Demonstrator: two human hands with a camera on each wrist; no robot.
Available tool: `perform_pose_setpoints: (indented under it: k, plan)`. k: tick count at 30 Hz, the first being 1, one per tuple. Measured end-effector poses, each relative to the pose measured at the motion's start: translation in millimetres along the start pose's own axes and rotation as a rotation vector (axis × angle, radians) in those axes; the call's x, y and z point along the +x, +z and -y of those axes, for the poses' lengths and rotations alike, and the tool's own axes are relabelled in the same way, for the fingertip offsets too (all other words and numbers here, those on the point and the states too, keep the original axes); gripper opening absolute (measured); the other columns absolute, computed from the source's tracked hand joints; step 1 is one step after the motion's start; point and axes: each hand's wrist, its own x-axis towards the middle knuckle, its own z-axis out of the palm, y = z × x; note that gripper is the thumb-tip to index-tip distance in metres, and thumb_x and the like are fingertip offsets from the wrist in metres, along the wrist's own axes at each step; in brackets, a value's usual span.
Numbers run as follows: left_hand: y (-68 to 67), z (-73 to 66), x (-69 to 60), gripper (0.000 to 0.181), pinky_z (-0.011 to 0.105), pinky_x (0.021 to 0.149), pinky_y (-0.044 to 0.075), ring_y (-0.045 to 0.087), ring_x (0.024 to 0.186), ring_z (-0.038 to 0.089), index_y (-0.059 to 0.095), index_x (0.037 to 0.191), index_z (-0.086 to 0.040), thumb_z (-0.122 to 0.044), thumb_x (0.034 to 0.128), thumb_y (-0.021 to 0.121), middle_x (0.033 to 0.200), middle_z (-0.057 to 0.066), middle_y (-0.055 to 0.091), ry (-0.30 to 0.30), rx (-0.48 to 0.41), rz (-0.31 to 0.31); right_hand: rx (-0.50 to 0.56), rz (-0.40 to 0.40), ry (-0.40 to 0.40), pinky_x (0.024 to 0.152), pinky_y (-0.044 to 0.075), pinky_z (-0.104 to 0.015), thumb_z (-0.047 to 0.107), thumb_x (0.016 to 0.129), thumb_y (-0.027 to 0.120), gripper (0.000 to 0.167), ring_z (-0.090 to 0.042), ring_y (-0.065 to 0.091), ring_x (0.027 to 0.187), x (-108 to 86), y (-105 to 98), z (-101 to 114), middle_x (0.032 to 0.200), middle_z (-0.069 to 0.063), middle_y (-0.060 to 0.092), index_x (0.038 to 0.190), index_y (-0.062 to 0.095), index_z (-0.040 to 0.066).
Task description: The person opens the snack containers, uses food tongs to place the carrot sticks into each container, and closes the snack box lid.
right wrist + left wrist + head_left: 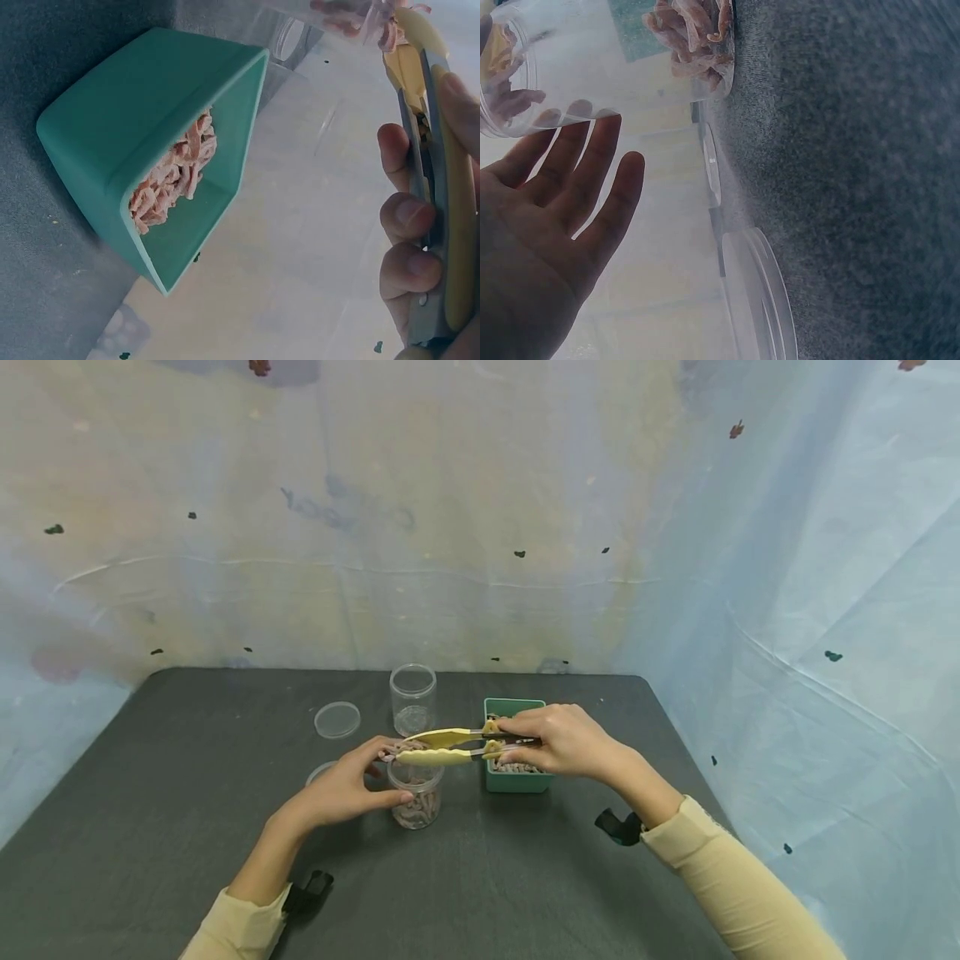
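From the head camera, the person's left hand (341, 789), left of centre, steadies a clear round plastic jar (417, 814) between thumb and fingers, pale pinkish strips inside. The right hand (570, 741), right of centre and apart from the other, grips yellow-and-metal tongs (435, 757), whose tips meet more strips at the jar's mouth. Below that hand stands a green rectangular container (517, 783) holding strips; above the first jar, a second clear plastic jar (413, 693) stands beside a clear round lid (337, 720).

In the left wrist view, extended fingertips touch the jar at upper left.

In the right wrist view, fingers wrap the tongs at the right edge; the container tilts across the left half.
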Motion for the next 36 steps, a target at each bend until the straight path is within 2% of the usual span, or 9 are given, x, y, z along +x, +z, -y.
perform_pose_setpoints:
  k: [4,9,18,28,36]
  plan:
    - [0.0,-0.6,-0.2,0.077,0.054,0.099,0.051,0.057,0.125,0.032,0.046,0.153,-0.013,-0.045,0.0917,0.08,0.141,0.008,0.055,-0.013,0.016,0.001,0.005,0.016,-0.008,0.053,0.042,-0.019,0.036,0.094,0.078,0.038,-0.002,0.059,0.065,1.3,2.1,1.4,0.103,0.004,0.076,0.126,0.074,0.015]
    - [-0.7,-1.3,0.1,0.077,0.055,0.1,0.05,0.056,0.124,0.032,0.046,0.153,-0.013,-0.044,0.0921,0.08,0.14,0.008,0.055,-0.008,0.014,0.0,-0.009,0.008,-0.013,0.052,0.042,-0.019,0.036,0.094,0.078,0.035,-0.003,0.059,0.064,2.4,2.8,2.4,0.096,0.006,0.074,0.122,0.075,0.015]
    - [0.5,-2.4,-0.6,0.075,0.054,0.101,0.05,0.056,0.125,0.031,0.047,0.152,-0.012,-0.044,0.0922,0.08,0.139,0.007,0.055,-0.003,0.008,0.005,-0.005,0.014,0.009,0.053,0.044,-0.019,0.037,0.093,0.079,0.044,-0.001,0.064,0.068,-0.4,2.3,3.9,0.107,0.003,0.076,0.13,0.073,0.014]
    - [0.5,-4.0,-0.9,0.076,0.053,0.101,0.051,0.059,0.122,0.03,0.047,0.151,-0.01,-0.044,0.0916,0.081,0.138,0.007,0.056,-0.005,0.011,0.003,-0.037,0.025,0.024,0.055,0.046,-0.02,0.034,0.096,0.076,0.047,-0.008,0.068,0.072,-4.9,-1.4,2.5,0.122,-0.006,0.075,0.136,0.07,0.009]
    - [0.6,-2.0,-0.2,0.072,0.054,0.1,0.051,0.058,0.125,0.032,0.049,0.149,-0.012,-0.042,0.092,0.081,0.138,0.008,0.056,0.022,0.006,-0.001,-0.024,0.015,0.053,0.057,0.047,-0.022,0.035,0.095,0.078,0.051,-0.009,0.069,0.075,-9.4,-4.0,2.2,0.124,-0.007,0.074,0.136,0.07,0.007]
